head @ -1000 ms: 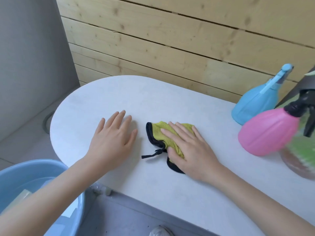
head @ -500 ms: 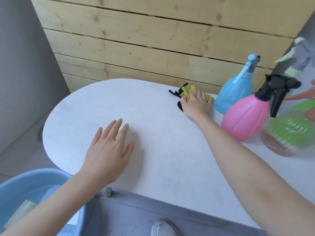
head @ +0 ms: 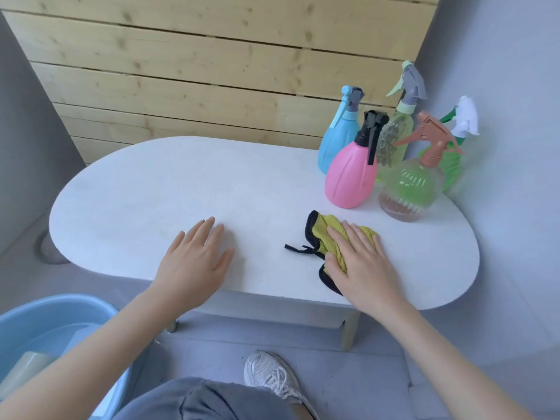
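Yellow cloth (head: 325,234) lay under flat right hand (head: 362,262) | fingers straight, pressing | left hand (head: 194,262) flat, beside, on table (head: 151,192)

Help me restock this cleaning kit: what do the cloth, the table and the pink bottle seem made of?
Cloth: soft textile, likely microfibre; its yellow face shows a fine waffle weave, with black sewn edging. Table: matte white top, faintly speckled, perhaps laminate or painted board. Pink bottle: opaque plastic, slightly glossy, with moulded ribs.
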{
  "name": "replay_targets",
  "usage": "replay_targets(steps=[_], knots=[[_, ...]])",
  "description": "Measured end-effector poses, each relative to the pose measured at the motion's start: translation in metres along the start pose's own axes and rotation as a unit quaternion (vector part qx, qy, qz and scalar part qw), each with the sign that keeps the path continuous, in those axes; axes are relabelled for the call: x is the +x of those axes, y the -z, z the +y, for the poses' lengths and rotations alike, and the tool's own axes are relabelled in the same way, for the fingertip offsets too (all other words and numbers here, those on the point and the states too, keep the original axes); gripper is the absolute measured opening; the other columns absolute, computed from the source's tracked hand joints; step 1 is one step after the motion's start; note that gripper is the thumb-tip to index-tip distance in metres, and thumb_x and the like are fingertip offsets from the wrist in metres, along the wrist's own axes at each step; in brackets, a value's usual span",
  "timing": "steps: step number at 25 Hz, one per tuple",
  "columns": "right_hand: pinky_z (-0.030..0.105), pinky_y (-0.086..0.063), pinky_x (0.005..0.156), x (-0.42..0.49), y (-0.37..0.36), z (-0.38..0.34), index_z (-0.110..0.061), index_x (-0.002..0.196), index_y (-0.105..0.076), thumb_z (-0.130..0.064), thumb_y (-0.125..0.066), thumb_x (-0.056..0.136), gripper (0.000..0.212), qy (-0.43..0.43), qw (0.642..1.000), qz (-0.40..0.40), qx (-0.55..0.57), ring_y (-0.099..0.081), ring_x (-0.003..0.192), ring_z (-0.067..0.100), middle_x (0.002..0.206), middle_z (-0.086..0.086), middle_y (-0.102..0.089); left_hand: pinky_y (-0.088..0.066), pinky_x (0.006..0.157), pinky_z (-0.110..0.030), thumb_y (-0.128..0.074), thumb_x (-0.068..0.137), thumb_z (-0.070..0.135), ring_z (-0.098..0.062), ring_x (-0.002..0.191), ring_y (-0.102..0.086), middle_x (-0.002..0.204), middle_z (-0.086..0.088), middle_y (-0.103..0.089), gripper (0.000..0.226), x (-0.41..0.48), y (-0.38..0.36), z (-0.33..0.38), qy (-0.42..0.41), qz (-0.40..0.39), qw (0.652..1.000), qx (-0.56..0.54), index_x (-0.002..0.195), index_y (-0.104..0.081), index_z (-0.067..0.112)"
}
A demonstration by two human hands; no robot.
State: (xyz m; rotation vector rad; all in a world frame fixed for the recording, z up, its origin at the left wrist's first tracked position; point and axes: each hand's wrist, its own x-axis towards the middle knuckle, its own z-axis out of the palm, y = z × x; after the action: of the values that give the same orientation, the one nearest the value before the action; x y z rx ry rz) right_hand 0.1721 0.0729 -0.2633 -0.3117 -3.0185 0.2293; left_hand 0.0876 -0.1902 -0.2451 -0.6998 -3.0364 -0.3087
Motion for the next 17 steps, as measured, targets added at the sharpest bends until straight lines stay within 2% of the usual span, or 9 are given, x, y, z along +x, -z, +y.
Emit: replay_targets(steps=[2, 4, 6, 8, 9, 12, 15, 17], knots=[[0.037, 0.001, 0.120, -0.012, 0.007, 0.036, -0.027, 0.151, -0.024, -0.046, -0.022, 0.098, 0.056, -0.060, 0.998, 0.006, -0.006, -0.005, 0.148, 0.012, 0.161, -0.003, -0.011, -0.013, 0.116, -0.032, -0.024, 0.099, 0.048, -0.017, 0.145, -0.016, 0.159, -0.001, -0.018, 0.059, -0.008, -0.002, 0.003, -0.029, -0.008, 1.000, -0.005, 0.148, -0.028, 0.016], [0.041, -0.004, 0.119, -0.019, 0.012, 0.062, -0.025, 0.150, -0.026, -0.040, -0.030, 0.099, 0.053, -0.125, 0.992, 0.014, -0.015, -0.009, 0.148, 0.015, 0.161, 0.000, -0.015, -0.029, 0.110, -0.036, -0.017, 0.091, 0.053, -0.023, 0.139, -0.034, 0.152, -0.005, -0.034, 0.068, -0.014, -0.005, 0.003, -0.063, -0.007, 0.998, 0.008, 0.140, -0.043, 0.015], [0.046, -0.008, 0.117, -0.015, 0.011, 0.062, -0.021, 0.149, -0.031, -0.040, -0.026, 0.098, 0.054, -0.185, 0.982, 0.035, -0.031, -0.015, 0.146, 0.020, 0.158, 0.006, -0.022, -0.046, 0.094, -0.040, -0.024, 0.088, 0.047, -0.028, 0.122, -0.054, 0.136, -0.009, -0.054, 0.060, -0.019, -0.008, 0.003, -0.101, 0.011, 0.994, 0.031, 0.124, -0.059, 0.014], [0.051, -0.012, 0.114, -0.005, 0.004, 0.037, -0.015, 0.145, -0.038, -0.043, -0.016, 0.092, 0.064, -0.215, 0.974, 0.054, -0.048, -0.022, 0.141, 0.027, 0.153, 0.013, -0.031, -0.054, 0.079, -0.042, -0.033, 0.088, 0.040, -0.030, 0.107, -0.064, 0.121, -0.009, -0.064, 0.045, -0.025, -0.009, 0.006, -0.112, 0.034, 0.992, 0.038, 0.112, -0.063, 0.017], [0.052, -0.012, 0.113, 0.000, -0.001, 0.017, -0.014, 0.143, -0.040, -0.045, -0.010, 0.087, 0.072, -0.200, 0.977, 0.059, -0.044, -0.024, 0.140, 0.029, 0.151, 0.016, -0.032, -0.055, 0.074, -0.042, -0.035, 0.087, 0.039, -0.030, 0.103, -0.065, 0.117, -0.008, -0.066, 0.039, -0.029, -0.008, 0.007, -0.114, 0.044, 0.992, 0.039, 0.110, -0.061, 0.020], [0.054, -0.007, 0.113, 0.014, -0.017, -0.046, -0.012, 0.142, -0.042, -0.049, 0.000, 0.077, 0.086, -0.077, 0.996, 0.050, -0.014, -0.024, 0.141, 0.031, 0.152, 0.018, -0.032, -0.056, 0.064, -0.040, -0.038, 0.087, 0.037, -0.029, 0.097, -0.066, 0.112, -0.006, -0.067, 0.033, -0.036, -0.006, 0.007, -0.111, 0.055, 0.992, 0.034, 0.107, -0.060, 0.024], [0.049, -0.003, 0.116, 0.021, -0.018, -0.069, -0.015, 0.145, -0.038, -0.048, -0.006, 0.082, 0.078, 0.024, 0.999, 0.029, 0.014, -0.020, 0.144, 0.025, 0.155, 0.013, -0.028, -0.055, 0.056, -0.036, -0.039, 0.086, 0.037, -0.028, 0.091, -0.067, 0.106, -0.004, -0.067, 0.036, -0.041, -0.004, 0.007, -0.108, 0.064, 0.991, 0.044, 0.101, -0.068, 0.022], [0.042, 0.000, 0.116, 0.020, -0.017, -0.046, -0.021, 0.147, -0.034, -0.048, -0.009, 0.084, 0.073, 0.057, 0.998, 0.028, 0.023, -0.016, 0.146, 0.018, 0.158, 0.005, -0.023, -0.052, 0.054, -0.032, -0.039, 0.086, 0.036, -0.026, 0.087, -0.066, 0.101, -0.001, -0.067, 0.036, -0.043, -0.004, 0.009, -0.111, 0.073, 0.990, 0.049, 0.098, -0.071, 0.022]])
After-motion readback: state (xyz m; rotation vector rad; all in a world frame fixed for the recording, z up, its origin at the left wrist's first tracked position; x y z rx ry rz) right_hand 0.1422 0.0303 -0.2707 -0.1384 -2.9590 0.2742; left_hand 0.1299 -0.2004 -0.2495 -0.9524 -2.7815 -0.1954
